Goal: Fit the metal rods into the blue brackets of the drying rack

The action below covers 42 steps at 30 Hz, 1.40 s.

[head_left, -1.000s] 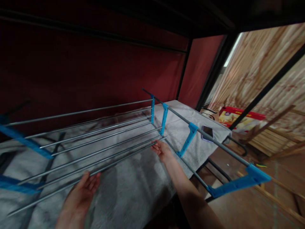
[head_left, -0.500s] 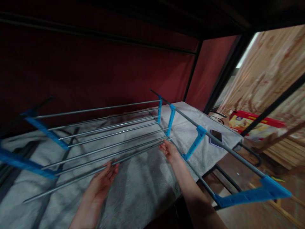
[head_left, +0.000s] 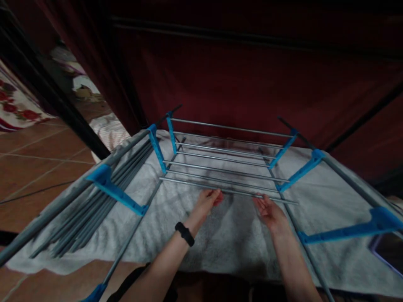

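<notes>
Between my two hands is a loose grey metal tube (head_left: 236, 192), held level in front of the rack's other crossbars (head_left: 220, 169). My left hand (head_left: 209, 202) closes its fingertips around the tube near its middle. Further right along the same tube, my right hand (head_left: 267, 209) pinches it between thumb and fingers. The rack has blue plastic brackets, among them a left one (head_left: 118, 193) and a right one (head_left: 343, 234), joined to long side tubes. Several crossbars span the far brackets. Both ends of the held tube are free and reach about as far as the side rails.
A bundle of grey tubes (head_left: 94, 209) lies on the pale cloth (head_left: 233, 251) at the left. A phone (head_left: 390, 253) is partly visible at the right edge. Behind the rack stands a dark red panel (head_left: 236, 84). Striped cloth (head_left: 108, 132) lies on the tiled floor.
The view has swung left, bringing the tube bundle into sight. My right hand has moved from near the tube's right end inward. The tube now runs nearly parallel to the other crossbars.
</notes>
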### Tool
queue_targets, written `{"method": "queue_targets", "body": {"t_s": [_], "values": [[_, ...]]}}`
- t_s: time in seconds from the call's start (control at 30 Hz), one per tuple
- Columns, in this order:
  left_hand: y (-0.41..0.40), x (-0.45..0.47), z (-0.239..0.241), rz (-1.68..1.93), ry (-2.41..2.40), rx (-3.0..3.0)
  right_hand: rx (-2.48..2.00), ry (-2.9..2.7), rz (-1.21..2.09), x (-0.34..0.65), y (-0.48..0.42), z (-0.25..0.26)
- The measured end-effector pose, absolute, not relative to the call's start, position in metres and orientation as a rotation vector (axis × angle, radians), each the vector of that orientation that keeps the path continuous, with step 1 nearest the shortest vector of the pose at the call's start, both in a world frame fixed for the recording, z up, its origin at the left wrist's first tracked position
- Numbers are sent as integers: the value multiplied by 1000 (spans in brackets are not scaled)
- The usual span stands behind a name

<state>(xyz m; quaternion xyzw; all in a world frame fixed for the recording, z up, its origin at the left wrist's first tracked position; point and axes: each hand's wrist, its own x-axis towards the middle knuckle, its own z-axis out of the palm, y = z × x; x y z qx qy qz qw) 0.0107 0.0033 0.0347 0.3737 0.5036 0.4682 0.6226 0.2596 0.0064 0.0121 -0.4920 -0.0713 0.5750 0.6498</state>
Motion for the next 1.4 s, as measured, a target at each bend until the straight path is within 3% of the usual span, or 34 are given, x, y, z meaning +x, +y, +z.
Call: {"method": "queue_targets", "body": {"t_s": [0.2, 0.37, 0.53, 0.9, 1.4], "values": [[-20, 11, 44, 1053, 1396, 2088, -1144, -182, 1274, 267, 6, 8], [-21, -1, 46, 728, 1404, 2759, -1174, -170, 1284, 267, 2, 9], [-10, -13, 46, 459, 1518, 2736, -1204, -153, 1273, 269, 6, 12], [-15, -1, 45, 499, 1541, 2753, -1204, -198, 1450, 232, -3, 13], [-3, -13, 48, 480, 1427, 2704, -1122, -132, 1389, 241, 2, 8]]}}
